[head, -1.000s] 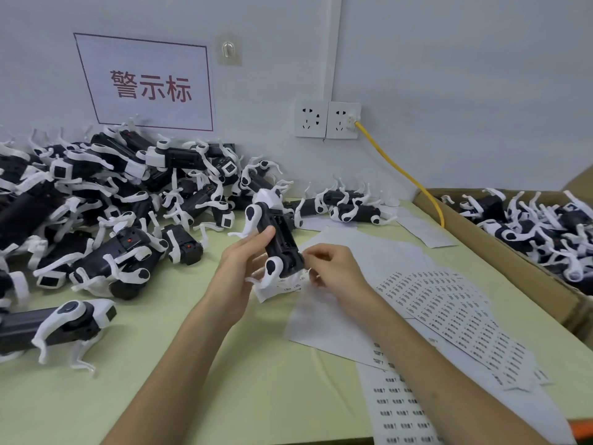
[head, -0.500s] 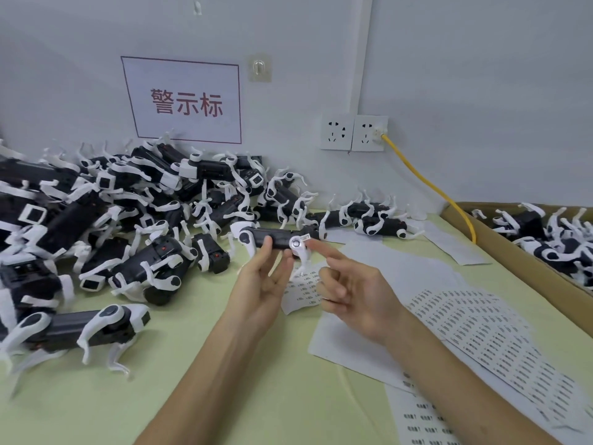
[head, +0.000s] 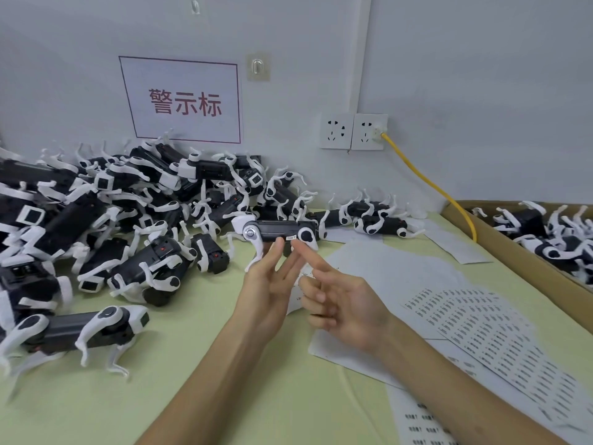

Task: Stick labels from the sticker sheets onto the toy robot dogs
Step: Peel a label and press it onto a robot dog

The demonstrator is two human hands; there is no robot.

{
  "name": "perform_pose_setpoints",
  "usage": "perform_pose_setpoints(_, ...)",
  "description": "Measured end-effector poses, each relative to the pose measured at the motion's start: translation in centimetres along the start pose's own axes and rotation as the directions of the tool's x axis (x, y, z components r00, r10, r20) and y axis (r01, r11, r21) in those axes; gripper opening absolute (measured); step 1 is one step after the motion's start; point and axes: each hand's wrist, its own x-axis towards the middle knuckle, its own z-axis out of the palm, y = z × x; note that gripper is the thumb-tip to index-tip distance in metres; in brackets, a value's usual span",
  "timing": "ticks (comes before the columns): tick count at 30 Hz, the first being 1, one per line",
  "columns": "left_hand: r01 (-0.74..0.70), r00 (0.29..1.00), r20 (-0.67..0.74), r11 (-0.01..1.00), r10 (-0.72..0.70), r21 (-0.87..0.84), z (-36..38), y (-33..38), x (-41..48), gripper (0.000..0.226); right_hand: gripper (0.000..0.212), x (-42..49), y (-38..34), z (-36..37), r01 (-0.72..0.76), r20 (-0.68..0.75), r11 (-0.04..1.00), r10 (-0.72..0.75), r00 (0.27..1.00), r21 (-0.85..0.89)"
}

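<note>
A pale green worktop carries a heap of toy robot dogs on the left and sticker sheets on the right. One black dog is raised above it, long axis level, white end leftward. The left hand pinches it from below with near-straight fingers. The right hand grips nothing: its index finger lies straight against the small label, the others curled.

Level beyond the sticker sheets: black toy robot dog, white legs, small label on flank; heaped dogs leftward.
</note>
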Motion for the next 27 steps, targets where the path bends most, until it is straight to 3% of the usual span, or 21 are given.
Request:
perform_pose_setpoints(1, -0.007, 1.0, 0.011, 1.0, 0.007, 0.003, 0.14, -0.01, -0.07, 0.009, 0.053, 0.01, 0.01, -0.02, 0.001, 0.0, 1.0, -0.001, 1.0, 0.006)
perform_pose_setpoints(5, -0.043, 0.999, 0.025, 0.999, 0.043, 0.0, 0.32, 0.01, -0.19, 0.027, 0.052, 0.06, 0.11, -0.04, 0.003, 0.013, 1.0, -0.003, 1.0, 0.016)
perform_pose_setpoints(16, -0.081, 0.996, -0.044, 0.995, 0.078, -0.063, 0.98, 0.23, -0.56, 0.029, 0.053, 0.16, 0.44, 0.16, 0.004, 0.016, 1.0, -0.004, 1.0, 0.002)
perform_pose_setpoints(22, -0.074, 0.996, -0.051, 0.994, 0.071, -0.075, 0.92, 0.22, -0.5, 0.004, 0.052, 0.15, 0.54, 0.23, 0.02, 0.005, 1.0, -0.02, 1.0, 0.013)
perform_pose_setpoints(27, -0.087, 0.996, -0.031, 0.995, 0.085, -0.047, 1.07, 0.28, -0.69, 0.029, 0.051, 0.17, 0.52, 0.38, 0.019, -0.013, 0.999, -0.019, 1.0, 0.03)
